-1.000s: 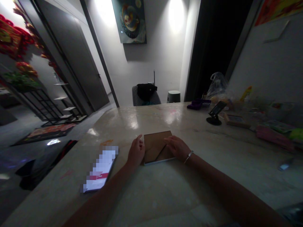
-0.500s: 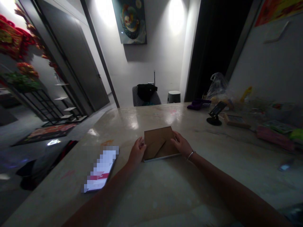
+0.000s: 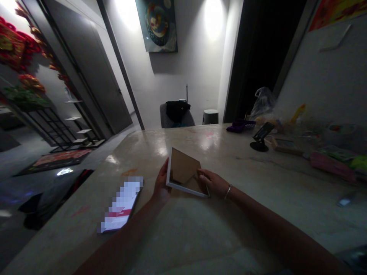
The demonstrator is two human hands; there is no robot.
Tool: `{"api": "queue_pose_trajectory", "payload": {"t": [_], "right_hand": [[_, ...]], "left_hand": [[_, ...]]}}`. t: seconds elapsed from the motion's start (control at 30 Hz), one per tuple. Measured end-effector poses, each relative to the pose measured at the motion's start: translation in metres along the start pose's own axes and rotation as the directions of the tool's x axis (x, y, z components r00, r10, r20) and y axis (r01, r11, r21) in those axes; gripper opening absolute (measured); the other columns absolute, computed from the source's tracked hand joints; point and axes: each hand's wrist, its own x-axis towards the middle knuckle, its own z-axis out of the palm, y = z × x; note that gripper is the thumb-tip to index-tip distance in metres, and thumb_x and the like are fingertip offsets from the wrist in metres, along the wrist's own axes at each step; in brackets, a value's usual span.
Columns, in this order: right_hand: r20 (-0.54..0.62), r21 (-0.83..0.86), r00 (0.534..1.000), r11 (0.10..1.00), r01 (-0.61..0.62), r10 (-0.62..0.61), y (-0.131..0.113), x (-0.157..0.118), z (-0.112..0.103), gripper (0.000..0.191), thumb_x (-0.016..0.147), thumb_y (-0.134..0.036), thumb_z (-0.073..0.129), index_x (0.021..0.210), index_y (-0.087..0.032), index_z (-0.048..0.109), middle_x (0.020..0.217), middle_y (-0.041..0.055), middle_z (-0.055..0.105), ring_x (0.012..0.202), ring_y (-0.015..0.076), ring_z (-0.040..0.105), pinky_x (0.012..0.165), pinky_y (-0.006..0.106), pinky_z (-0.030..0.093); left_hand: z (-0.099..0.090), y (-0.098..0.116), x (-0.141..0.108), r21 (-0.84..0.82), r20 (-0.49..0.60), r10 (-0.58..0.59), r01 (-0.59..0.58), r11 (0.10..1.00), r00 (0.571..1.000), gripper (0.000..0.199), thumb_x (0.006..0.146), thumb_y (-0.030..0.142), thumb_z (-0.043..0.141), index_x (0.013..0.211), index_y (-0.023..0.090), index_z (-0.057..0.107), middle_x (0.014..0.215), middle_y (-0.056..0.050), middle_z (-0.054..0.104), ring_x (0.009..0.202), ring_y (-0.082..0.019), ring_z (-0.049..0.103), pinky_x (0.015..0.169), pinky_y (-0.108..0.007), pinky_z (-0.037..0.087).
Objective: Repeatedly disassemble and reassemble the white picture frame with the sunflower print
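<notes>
A picture frame (image 3: 183,166) with a brown backing board and a white edge is tilted in the air above the table, its back toward me. My left hand (image 3: 162,183) is closed round its left side, with the fingers mostly hidden behind the frame. My right hand (image 3: 213,181) is at the right side, its bent fingers closed over the edge and the back near the stand flap (image 3: 190,178). Whether those fingers pinch the flap itself, I cannot tell. A bracelet circles the right wrist.
Left of my arm lies a phone (image 3: 122,206) on the marble table (image 3: 183,236). A black phone stand (image 3: 261,139), a wooden frame (image 3: 286,146), purple cloth (image 3: 241,125) and a pink item (image 3: 332,166) are to the right. A chair (image 3: 176,114) stands behind the table.
The picture frame has turned and tipped, its left side now raised and its white edge showing. My left hand shifted left, and the right-hand fingers moved inward over the back.
</notes>
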Motion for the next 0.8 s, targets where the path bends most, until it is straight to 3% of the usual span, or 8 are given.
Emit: {"api": "queue_pose_trajectory", "payload": {"t": [0.1, 0.2, 0.37, 0.43, 0.53, 0.63, 0.73, 0.8], "right_hand": [[0.048, -0.01, 0.997, 0.998, 0.064, -0.064, -0.007, -0.002, 0.0, 0.047, 0.083, -0.041, 0.04, 0.121, -0.015, 0.048, 0.122, 0.0136, 0.051, 0.113, 0.023, 0.047, 0.096, 0.041, 0.036], [0.053, 0.033, 0.995, 0.996, 0.084, -0.086, -0.008, -0.002, -0.001, 0.049, 0.082, -0.048, 0.039, 0.118, -0.018, 0.052, 0.128, 0.0126, 0.046, 0.121, 0.0249, 0.039, 0.1, 0.043, 0.029], [0.12, 0.307, 0.987, 0.949, 0.066, -0.108, -0.015, -0.004, -0.004, 0.063, 0.078, -0.059, 0.039, 0.127, -0.021, 0.041, 0.134, 0.0099, 0.039, 0.124, 0.0226, 0.034, 0.103, 0.043, 0.024], [0.15, 0.472, 0.979, 0.88, 0.054, -0.141, -0.022, -0.007, -0.005, 0.064, 0.077, -0.059, 0.041, 0.131, -0.024, 0.034, 0.136, 0.0078, 0.037, 0.123, 0.0213, 0.035, 0.101, 0.042, 0.029], [0.229, 0.689, 0.97, 0.718, -0.104, -0.08, -0.033, -0.01, -0.006, 0.058, 0.082, -0.056, 0.033, 0.13, -0.025, 0.034, 0.128, 0.0089, 0.046, 0.113, 0.0212, 0.047, 0.092, 0.041, 0.039], [0.318, 0.797, 0.948, 0.544, -0.263, -0.007, -0.037, -0.011, -0.008, 0.064, 0.083, -0.059, 0.017, 0.125, -0.018, 0.043, 0.114, 0.012, 0.057, 0.102, 0.0223, 0.055, 0.088, 0.041, 0.042], [0.317, 0.883, 0.948, 0.371, -0.288, -0.018, -0.034, -0.012, -0.014, 0.077, 0.079, -0.065, 0.004, 0.119, -0.017, 0.049, 0.109, 0.0121, 0.059, 0.101, 0.0243, 0.054, 0.087, 0.043, 0.041], [0.313, 0.906, 0.95, 0.302, -0.296, -0.007, -0.031, -0.012, -0.021, 0.079, 0.078, -0.067, 0.002, 0.117, -0.017, 0.05, 0.109, 0.0117, 0.059, 0.102, 0.0249, 0.054, 0.086, 0.044, 0.041]], "left_hand": [[0.006, 0.002, -0.005, -0.033, 0.027, -0.025, 0.026, 0.999, 0.999, 0.057, 0.068, 0.055, 0.051, 0.113, 0.019, 0.052, 0.102, -0.004, 0.065, 0.096, -0.023, 0.059, 0.077, -0.033, 0.05], [0.007, 0.002, -0.007, -0.027, 0.058, -0.041, 0.043, 0.999, 0.997, 0.057, 0.067, 0.057, 0.052, 0.107, 0.018, 0.055, 0.098, -0.005, 0.066, 0.092, -0.023, 0.06, 0.075, -0.033, 0.05], [0.009, -0.001, -0.009, 0.02, 0.213, -0.031, 0.028, 0.999, 0.976, 0.053, 0.063, 0.052, 0.062, 0.103, 0.018, 0.058, 0.099, -0.007, 0.066, 0.092, -0.024, 0.06, 0.079, -0.036, 0.048], [0.01, -0.003, -0.01, 0.075, 0.315, 0.005, -0.03, 0.997, 0.949, 0.053, 0.064, 0.047, 0.064, 0.108, 0.019, 0.057, 0.109, -0.009, 0.062, 0.1, -0.026, 0.056, 0.086, -0.038, 0.045], [0.013, -0.004, -0.013, 0.221, 0.422, 0.096, -0.204, 0.954, 0.901, 0.051, 0.063, 0.037, 0.068, 0.111, 0.023, 0.057, 0.129, -0.008, 0.047, 0.119, -0.027, 0.042, 0.099, -0.043, 0.033], [0.014, -0.004, -0.015, 0.366, 0.469, 0.129, -0.325, 0.872, 0.874, 0.048, 0.064, 0.029, 0.069, 0.111, 0.027, 0.058, 0.137, -0.006, 0.037, 0.125, -0.025, 0.033, 0.104, -0.044, 0.025], [0.012, -0.005, -0.013, 0.458, 0.495, 0.12, -0.376, 0.806, 0.86, 0.045, 0.068, 0.025, 0.064, 0.113, 0.028, 0.056, 0.137, -0.006, 0.036, 0.126, -0.023, 0.032, 0.104, -0.044, 0.023], [0.009, -0.007, -0.01, 0.507, 0.515, 0.131, -0.424, 0.751, 0.847, 0.044, 0.069, 0.026, 0.064, 0.112, 0.029, 0.056, 0.135, -0.006, 0.039, 0.126, -0.023, 0.032, 0.105, -0.046, 0.022]]}}
